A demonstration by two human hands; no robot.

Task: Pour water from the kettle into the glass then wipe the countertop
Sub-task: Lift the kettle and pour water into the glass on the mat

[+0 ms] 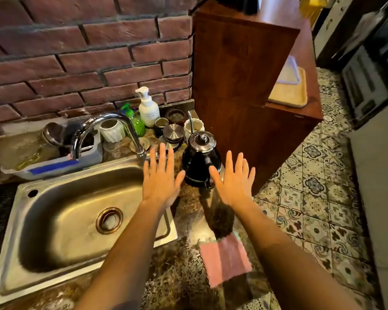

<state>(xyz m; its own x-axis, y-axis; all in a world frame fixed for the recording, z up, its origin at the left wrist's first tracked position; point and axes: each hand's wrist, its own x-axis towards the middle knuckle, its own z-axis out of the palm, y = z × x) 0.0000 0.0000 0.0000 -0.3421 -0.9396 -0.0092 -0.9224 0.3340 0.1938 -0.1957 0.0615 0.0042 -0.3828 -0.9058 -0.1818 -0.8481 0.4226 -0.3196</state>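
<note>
A black kettle [198, 158] with a shiny lid stands on the dark marble countertop [184, 260], right of the sink. My left hand [160, 177] hovers flat with fingers spread just left of the kettle, holding nothing. My right hand [235, 177] is spread the same way just right of the kettle, its thumb near the kettle's handle. A pink cloth [225, 260] lies on the countertop near the front edge, between my forearms. Clear glasses [112, 146] seem to stand behind the faucet, blurred and hard to make out.
A steel sink [61, 222] with a curved faucet [112, 130] fills the left. Behind it stand a dish tub [43, 166], soap bottles [147, 107], cups and tins. A wooden cabinet [244, 86] rises right of the kettle. Patterned floor tiles [311, 198] lie beyond the counter edge.
</note>
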